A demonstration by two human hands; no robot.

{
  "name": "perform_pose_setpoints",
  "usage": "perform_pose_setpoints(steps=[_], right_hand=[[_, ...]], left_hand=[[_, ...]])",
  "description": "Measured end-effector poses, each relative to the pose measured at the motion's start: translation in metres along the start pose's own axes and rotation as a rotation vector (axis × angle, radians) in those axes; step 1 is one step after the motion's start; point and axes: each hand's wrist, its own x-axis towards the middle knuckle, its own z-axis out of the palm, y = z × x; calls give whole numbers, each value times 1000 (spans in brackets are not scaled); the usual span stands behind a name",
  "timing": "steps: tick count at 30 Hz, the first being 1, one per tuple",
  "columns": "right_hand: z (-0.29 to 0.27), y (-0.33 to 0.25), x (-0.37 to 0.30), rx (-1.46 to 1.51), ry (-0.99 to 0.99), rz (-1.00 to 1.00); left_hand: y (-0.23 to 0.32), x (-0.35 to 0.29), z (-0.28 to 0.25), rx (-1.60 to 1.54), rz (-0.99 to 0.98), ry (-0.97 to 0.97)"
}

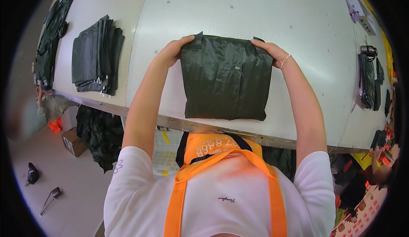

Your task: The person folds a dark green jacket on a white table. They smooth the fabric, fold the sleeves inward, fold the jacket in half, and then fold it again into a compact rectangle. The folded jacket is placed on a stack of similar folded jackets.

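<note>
A dark green, shiny garment (226,81), perhaps a raincoat, lies folded into a near square on the pale table in front of me. My left hand (177,50) is closed on its far left corner, thumb on top and the other fingers mostly hidden behind the edge. At the far right corner, my right hand (275,53) grips the fabric in the same way, with a beaded bracelet at the wrist. Small flaps of cloth stick up beside both thumbs. A closure strip runs down the garment, right of its middle.
To the left sits a stack of folded dark green garments (96,56), with a long heap of green fabric (51,45) beyond it. A dark flask (368,50) and a white box (361,13) stand at the right. A cardboard box (74,142) rests on the floor.
</note>
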Motion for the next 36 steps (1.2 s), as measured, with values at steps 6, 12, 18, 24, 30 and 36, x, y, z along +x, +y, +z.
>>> perform_pose_setpoints(steps=[6,12,18,24,30,36], right_hand=[[6,13,-9,1,-27,-92],[17,-52,-128,-281,3,-840],[39,63,-164,-1007,201,-1378],[52,179,-131,-1095,83,-1022],[60,84,-165,-528,346,-613],[103,104,-49,-1336,888,-557]], left_hand=[[-7,-7,11,18,117,42],[76,-134,20,320,834,-82],[-19,-183,31,1058,1152,-249],[-154,-152,43,1298,1021,-141],[-64,-178,39,1023,958,-70],[-81,-76,95,1360,984,516]])
